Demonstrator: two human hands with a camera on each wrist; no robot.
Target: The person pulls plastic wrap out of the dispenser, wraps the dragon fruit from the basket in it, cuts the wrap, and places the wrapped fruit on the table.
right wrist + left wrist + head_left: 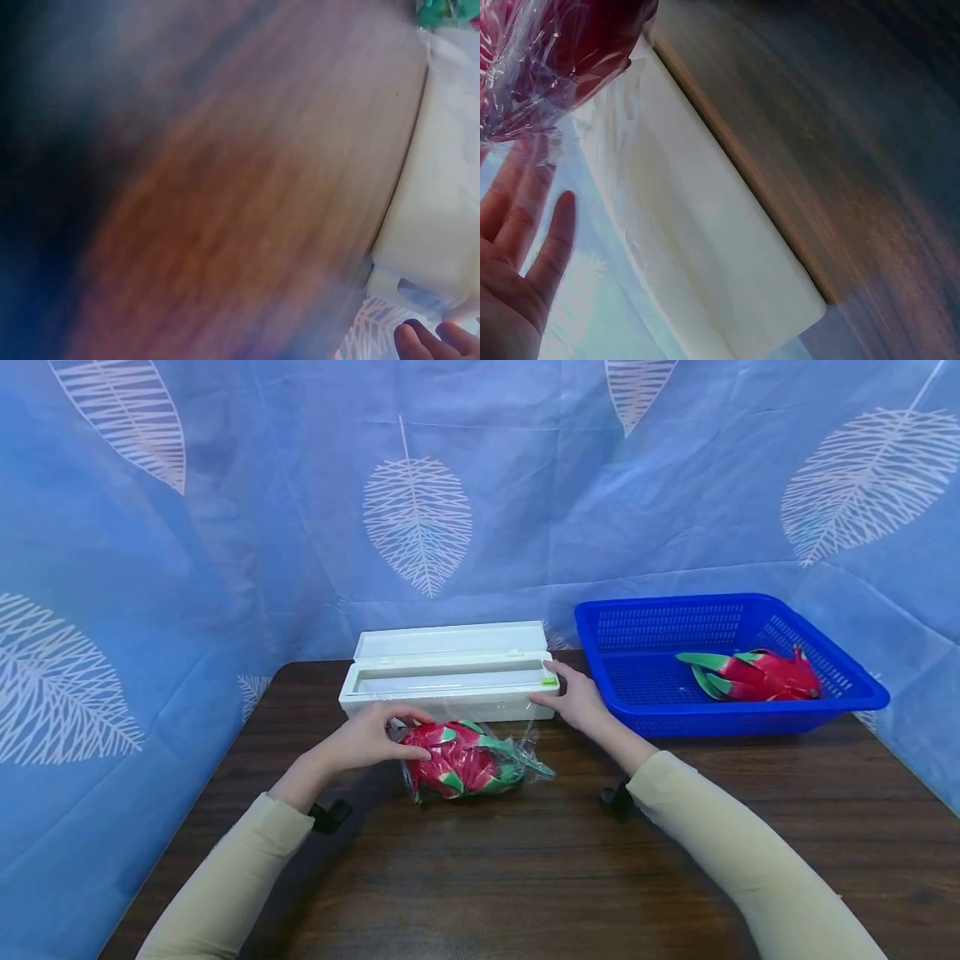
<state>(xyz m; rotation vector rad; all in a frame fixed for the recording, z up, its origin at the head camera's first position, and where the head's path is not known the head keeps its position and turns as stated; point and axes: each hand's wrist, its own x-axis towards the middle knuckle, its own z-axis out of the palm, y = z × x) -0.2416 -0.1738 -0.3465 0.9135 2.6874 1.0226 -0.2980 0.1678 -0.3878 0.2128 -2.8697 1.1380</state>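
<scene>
Head view | left hand (371,737) grip spread, resting on wrapped dragon fruit (461,760) | right hand (573,697) grip relaxed, fingers touching cling-film dispenser (450,681)

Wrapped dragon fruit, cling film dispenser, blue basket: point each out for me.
wrapped dragon fruit (461,762): head view, red middle under the film.
cling film dispenser (442,697): head view, white front wall.
blue basket (862,693): head view, right rim.

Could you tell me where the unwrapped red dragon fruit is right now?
In the head view, the unwrapped red dragon fruit lies inside the blue plastic basket, on the table's right.
</scene>
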